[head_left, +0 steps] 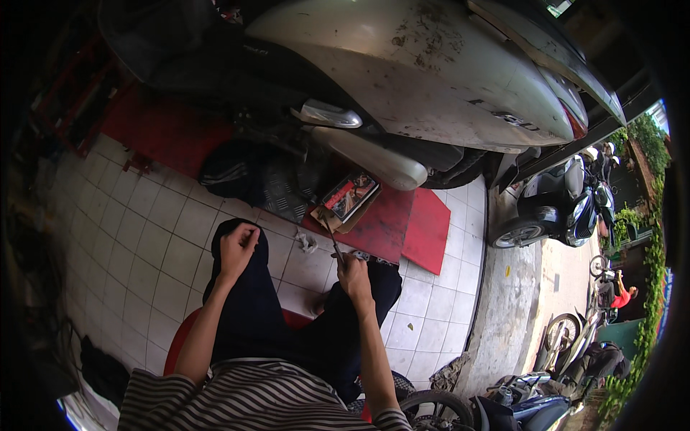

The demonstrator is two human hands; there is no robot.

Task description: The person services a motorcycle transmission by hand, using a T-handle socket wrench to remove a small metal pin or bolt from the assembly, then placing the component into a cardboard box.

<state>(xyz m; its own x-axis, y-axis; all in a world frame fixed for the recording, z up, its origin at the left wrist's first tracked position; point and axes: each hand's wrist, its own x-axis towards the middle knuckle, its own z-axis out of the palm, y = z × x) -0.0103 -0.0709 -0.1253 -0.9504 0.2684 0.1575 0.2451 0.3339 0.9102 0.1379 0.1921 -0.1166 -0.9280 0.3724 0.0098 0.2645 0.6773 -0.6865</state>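
Observation:
My right hand [353,279] is closed around a slim dark metal hand tool [336,246], over my right knee. The tool's thin end points up toward a small printed cardboard box [352,197] on a red platform [381,233]; whether it touches the box I cannot tell. Above my left knee, my left hand [238,248] is closed with its fingers curled in. Anything inside those fingers is too small or hidden to name. A silver and black scooter [431,79] stands on the platform, right in front of me.
A crumpled white rag or paper [307,241] lies on the white tiled floor [172,251]. A ridged dark metal plate [286,197] is beside the box. On the right, past the floor's edge, stand parked motorcycles [557,201]; a person in red [624,297] is farther off.

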